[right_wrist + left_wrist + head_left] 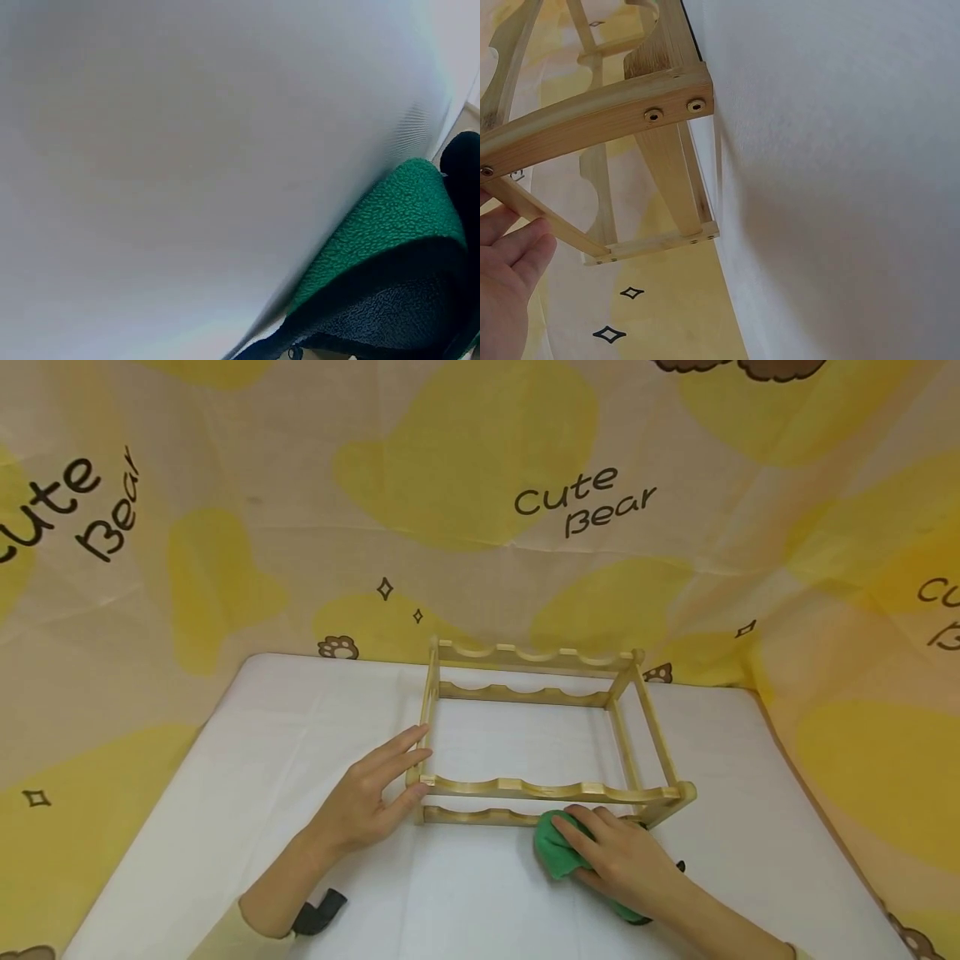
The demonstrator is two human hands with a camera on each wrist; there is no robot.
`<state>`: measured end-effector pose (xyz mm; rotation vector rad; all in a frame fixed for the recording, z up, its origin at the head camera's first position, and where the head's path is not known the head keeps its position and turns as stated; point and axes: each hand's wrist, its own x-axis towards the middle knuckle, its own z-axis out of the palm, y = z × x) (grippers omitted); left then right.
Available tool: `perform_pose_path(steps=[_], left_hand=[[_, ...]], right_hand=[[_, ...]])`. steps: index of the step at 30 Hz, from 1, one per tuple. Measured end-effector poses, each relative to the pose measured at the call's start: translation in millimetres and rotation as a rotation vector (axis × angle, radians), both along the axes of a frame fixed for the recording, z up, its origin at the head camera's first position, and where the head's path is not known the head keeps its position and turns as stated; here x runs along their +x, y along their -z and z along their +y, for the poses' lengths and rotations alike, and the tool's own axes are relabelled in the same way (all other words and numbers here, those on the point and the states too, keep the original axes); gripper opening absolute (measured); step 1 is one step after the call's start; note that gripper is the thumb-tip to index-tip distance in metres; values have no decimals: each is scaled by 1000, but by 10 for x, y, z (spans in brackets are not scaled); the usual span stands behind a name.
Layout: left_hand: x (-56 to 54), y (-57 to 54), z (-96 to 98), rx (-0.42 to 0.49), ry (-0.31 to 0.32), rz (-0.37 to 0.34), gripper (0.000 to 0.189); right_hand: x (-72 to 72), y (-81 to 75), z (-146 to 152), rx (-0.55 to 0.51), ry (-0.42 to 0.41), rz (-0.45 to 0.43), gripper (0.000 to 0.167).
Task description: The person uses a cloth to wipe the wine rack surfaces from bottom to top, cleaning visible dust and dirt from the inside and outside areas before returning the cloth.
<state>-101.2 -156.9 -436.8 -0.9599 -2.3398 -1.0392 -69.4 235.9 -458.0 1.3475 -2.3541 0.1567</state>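
Observation:
A pale wooden rack (525, 788) with scalloped rails stands on the white table. My left hand (367, 797) is at its left end, thumb by the front corner and the other fingers stretched along the side. Its fingertips meet a side rail (555, 225) in the left wrist view. At the front rails, toward the right, my right hand (622, 860) grips a bunched green cloth (558, 847). The cloth overlaps the lower front rail. In the right wrist view the cloth (382, 225) shows a fuzzy green face and a dark edge; the right fingers are hidden there.
The white table (300, 735) spreads around the rack. A yellow patterned fabric (465, 468) hangs behind the table and at both sides. Dark straps (321, 912) show beside the left wrist. Metal screw heads (654, 115) dot the rack's end.

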Motion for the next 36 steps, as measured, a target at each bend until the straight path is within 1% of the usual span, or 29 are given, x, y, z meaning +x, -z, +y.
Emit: perform_pose_path(steps=[9,17,23,27,31,36], left_hand=[[-13,12,4,6,1,9,39],[-9,13,3,4,-1,3,41],[-15,16,0,0,-4,-3,42],[-16,13,2,-4,-7,-1,42],[-9,11,9,-5,-13,-7,43],[-12,26,3,-2,-14,2,42]], right_hand=[[-53,-36,-227,5,-12,17,88],[-78,-19,-416,12,-66,24,81],[-93,-9,-580,29,-58,42,77],[-100,-18,-709,31,-36,46,70],[-100,-34,-830,73,-19,41,66],[-81,-46,-993,136,-23,49,65]])
